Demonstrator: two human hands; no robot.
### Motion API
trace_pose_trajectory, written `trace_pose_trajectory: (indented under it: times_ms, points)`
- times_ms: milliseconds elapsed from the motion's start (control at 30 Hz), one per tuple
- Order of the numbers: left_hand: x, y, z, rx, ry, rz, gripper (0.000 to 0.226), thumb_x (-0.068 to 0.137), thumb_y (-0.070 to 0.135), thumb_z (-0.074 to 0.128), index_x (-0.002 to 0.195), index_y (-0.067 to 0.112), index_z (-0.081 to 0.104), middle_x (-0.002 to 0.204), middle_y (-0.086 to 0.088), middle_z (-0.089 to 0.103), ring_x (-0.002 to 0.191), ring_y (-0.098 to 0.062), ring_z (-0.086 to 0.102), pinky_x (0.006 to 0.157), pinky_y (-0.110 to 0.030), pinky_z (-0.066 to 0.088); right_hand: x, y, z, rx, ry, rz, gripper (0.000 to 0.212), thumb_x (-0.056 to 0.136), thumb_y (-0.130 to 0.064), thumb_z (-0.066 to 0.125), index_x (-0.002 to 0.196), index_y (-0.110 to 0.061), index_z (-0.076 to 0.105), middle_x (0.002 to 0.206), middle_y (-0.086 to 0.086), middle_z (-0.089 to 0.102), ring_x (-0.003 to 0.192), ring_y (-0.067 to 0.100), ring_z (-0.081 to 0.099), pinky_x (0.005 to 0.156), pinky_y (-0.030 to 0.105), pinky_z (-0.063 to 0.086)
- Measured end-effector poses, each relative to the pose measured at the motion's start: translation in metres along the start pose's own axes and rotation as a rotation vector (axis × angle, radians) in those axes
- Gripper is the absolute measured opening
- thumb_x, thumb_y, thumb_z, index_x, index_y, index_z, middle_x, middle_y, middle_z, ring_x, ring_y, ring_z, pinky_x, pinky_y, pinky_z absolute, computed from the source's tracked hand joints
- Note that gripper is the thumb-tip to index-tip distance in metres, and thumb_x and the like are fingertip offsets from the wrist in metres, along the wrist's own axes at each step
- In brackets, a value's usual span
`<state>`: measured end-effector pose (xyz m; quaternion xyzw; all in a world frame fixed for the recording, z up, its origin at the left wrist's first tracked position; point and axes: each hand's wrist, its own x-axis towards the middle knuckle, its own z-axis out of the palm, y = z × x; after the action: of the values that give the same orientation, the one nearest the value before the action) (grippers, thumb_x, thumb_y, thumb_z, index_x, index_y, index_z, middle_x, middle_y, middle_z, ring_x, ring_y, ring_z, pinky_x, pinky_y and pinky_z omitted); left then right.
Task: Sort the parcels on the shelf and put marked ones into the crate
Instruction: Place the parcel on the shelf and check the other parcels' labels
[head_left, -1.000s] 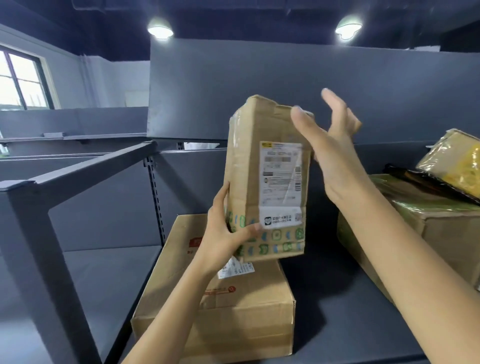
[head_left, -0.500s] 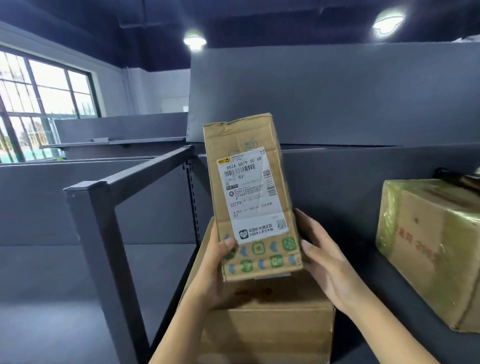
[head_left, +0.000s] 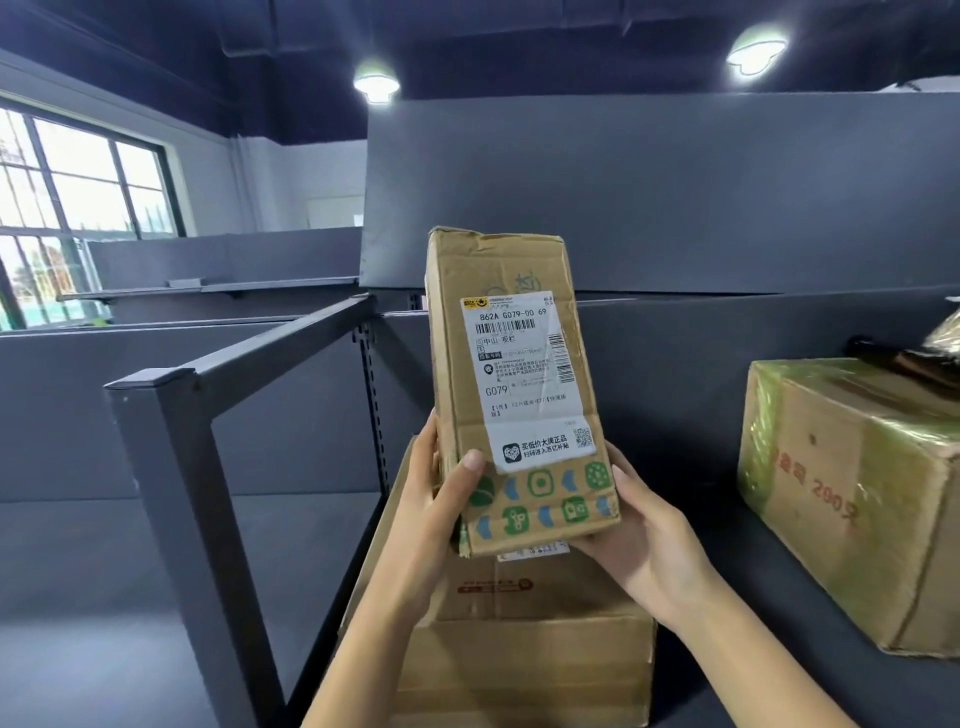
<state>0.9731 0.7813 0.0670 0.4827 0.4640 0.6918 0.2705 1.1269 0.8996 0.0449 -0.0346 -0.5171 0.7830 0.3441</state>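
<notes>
I hold a tall brown cardboard parcel (head_left: 506, 364) upright in front of me, its white shipping label with a barcode facing me and green and blue icons printed near its bottom. My left hand (head_left: 441, 499) grips its lower left edge, thumb on the front. My right hand (head_left: 644, 540) supports its lower right corner from beneath and behind. Under it on the grey shelf (head_left: 810, 649) lies a larger flat cardboard box (head_left: 524, 654). No crate is in view.
A taped brown box with red print (head_left: 852, 493) stands on the shelf at the right, a dark item (head_left: 904, 358) on top of it. A dark metal shelf post and rail (head_left: 182, 467) rises at the left. Grey back panels close the shelf behind.
My right hand came down from the parcel's top to its lower right corner. The parcel turned so the label faces me squarely, and my view shifted left.
</notes>
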Motion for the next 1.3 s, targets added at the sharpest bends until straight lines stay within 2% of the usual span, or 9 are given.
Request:
trace_pose_trajectory:
  times_ms: [133,300,400,533,767,867,967,1167,1300]
  points:
    - [0.001,0.011,-0.006,-0.045,0.011,-0.18,0.066,0.076,0.06,0.058,0.131,0.024,0.053,0.117,-0.004,0.07,0.1,-0.019,0.07,0.074,-0.029,0.056,-0.002,-0.007,0.012,-0.232,0.067,-0.023,0.074,0.063,-0.059,0.074,0.128,-0.032,0.051,0.117,-0.001,0.068,0.11,0.014,0.062,0.089,0.032,0.049]
    - [0.006,0.019,-0.017,-0.131,0.028,-0.452,0.056,0.085,0.067,0.033,0.111,0.032,0.068,0.106,0.001,0.074,0.09,-0.015,0.072,0.071,-0.037,0.053,0.021,-0.007,0.031,-0.442,0.138,0.085,0.039,0.097,-0.047,0.034,0.129,-0.033,0.051,0.121,-0.004,0.065,0.118,0.012,0.056,0.102,0.04,0.044]
    - [0.002,0.018,-0.02,-0.129,0.059,-0.482,0.059,0.088,0.068,0.026,0.111,0.033,0.068,0.104,0.001,0.075,0.087,-0.014,0.073,0.065,-0.034,0.054,0.033,-0.001,0.039,-0.41,0.161,0.176,0.043,0.098,-0.051,0.03,0.124,-0.03,0.058,0.12,-0.002,0.067,0.117,0.017,0.057,0.105,0.045,0.041]
    - [-0.004,0.022,-0.025,-0.137,0.021,-0.439,0.06,0.093,0.06,0.02,0.1,0.028,0.07,0.095,-0.001,0.076,0.081,-0.012,0.073,0.054,-0.024,0.056,0.036,0.007,0.05,-0.333,0.08,0.206,0.061,0.075,-0.068,0.051,0.125,-0.033,0.056,0.124,-0.003,0.064,0.121,0.017,0.054,0.108,0.048,0.037]
    - [0.001,0.021,-0.047,0.086,0.134,-0.324,0.048,0.083,0.061,0.042,0.113,0.033,0.066,0.108,0.004,0.073,0.102,-0.013,0.068,0.096,-0.037,0.047,0.054,0.023,0.054,-0.484,0.002,0.245,0.099,0.068,-0.031,0.083,0.146,-0.036,0.022,0.126,-0.007,0.062,0.12,0.015,0.055,0.112,0.045,0.033]
    - [0.016,0.018,-0.05,0.109,0.31,-0.339,0.045,0.093,0.056,0.039,0.109,0.027,0.069,0.101,0.0,0.075,0.102,-0.02,0.068,0.101,-0.042,0.046,0.07,0.034,0.056,-0.593,0.034,0.224,0.115,0.053,-0.051,0.084,0.145,-0.045,0.015,0.134,-0.008,0.055,0.124,0.015,0.051,0.112,0.046,0.033]
    - [0.028,0.012,-0.051,0.109,0.405,-0.324,0.047,0.096,0.052,0.034,0.104,0.022,0.071,0.097,-0.002,0.076,0.098,-0.02,0.069,0.089,-0.035,0.051,0.088,0.044,0.058,-0.658,0.059,0.196,0.123,0.044,-0.066,0.079,0.144,-0.049,0.01,0.142,-0.01,0.047,0.129,0.014,0.046,0.113,0.045,0.029]
    - [0.048,0.013,-0.046,0.137,0.491,-0.293,0.045,0.099,0.043,0.029,0.087,0.023,0.068,0.075,0.003,0.072,0.072,-0.011,0.066,0.057,-0.024,0.046,0.113,0.046,0.053,-0.661,0.038,0.226,0.13,0.048,-0.064,0.076,0.148,-0.043,-0.003,0.146,-0.009,0.044,0.13,0.013,0.045,0.114,0.04,0.03]
    - [0.051,0.009,-0.044,0.149,0.523,-0.289,0.045,0.099,0.042,0.027,0.083,0.022,0.064,0.078,0.0,0.068,0.073,-0.013,0.063,0.059,-0.026,0.046,0.114,0.048,0.051,-0.701,0.045,0.222,0.127,0.058,-0.064,0.073,0.149,-0.038,-0.013,0.151,-0.009,0.036,0.136,0.015,0.038,0.116,0.041,0.025]
